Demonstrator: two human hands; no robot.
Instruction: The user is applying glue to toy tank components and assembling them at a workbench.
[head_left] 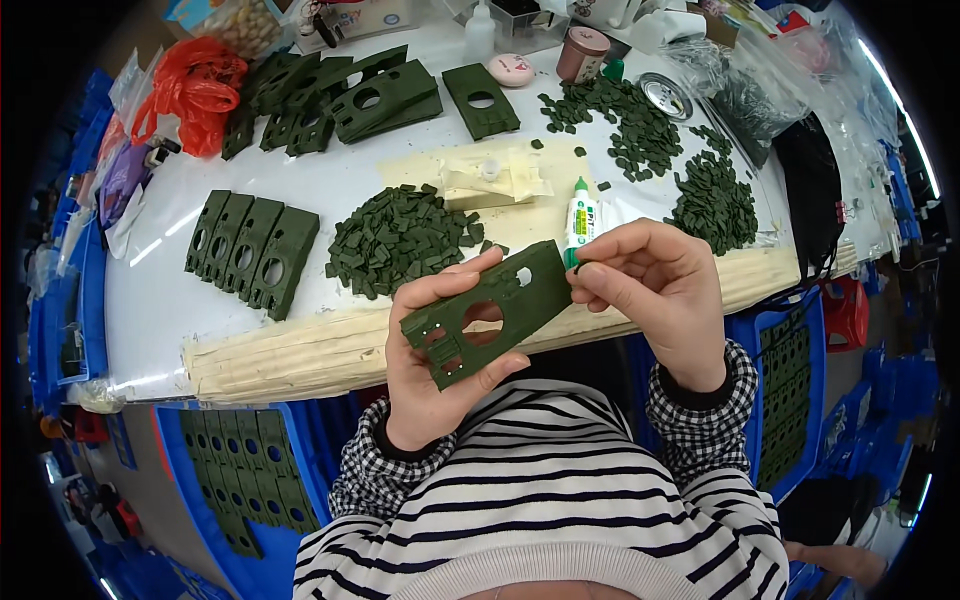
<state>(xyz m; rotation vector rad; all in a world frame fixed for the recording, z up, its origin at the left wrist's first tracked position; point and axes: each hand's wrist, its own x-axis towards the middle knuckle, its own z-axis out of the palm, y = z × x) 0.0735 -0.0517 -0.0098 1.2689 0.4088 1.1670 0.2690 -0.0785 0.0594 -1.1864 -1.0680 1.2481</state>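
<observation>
My left hand [425,405] grips a dark green plastic tank hull plate [535,300] by its left end, thumb below and fingers behind. The plate is tilted and has a large round hole and smaller openings. At its right end my right hand [670,295] is closed in a pinch, fingertips close to the plate's edge. Whatever those fingertips hold is too small to make out. Just beyond them lies a white glue bottle [580,215] with a green pointed tip. Left of it is a heap of small dark green pieces [400,240].
Several similar plates [250,250] lie in a row at the left, with more plates [390,100] stacked farther back. Other small pieces [640,130] spread at the right. Padding [290,355] lines the table's front edge. Blue crates [215,500] holding plates stand below.
</observation>
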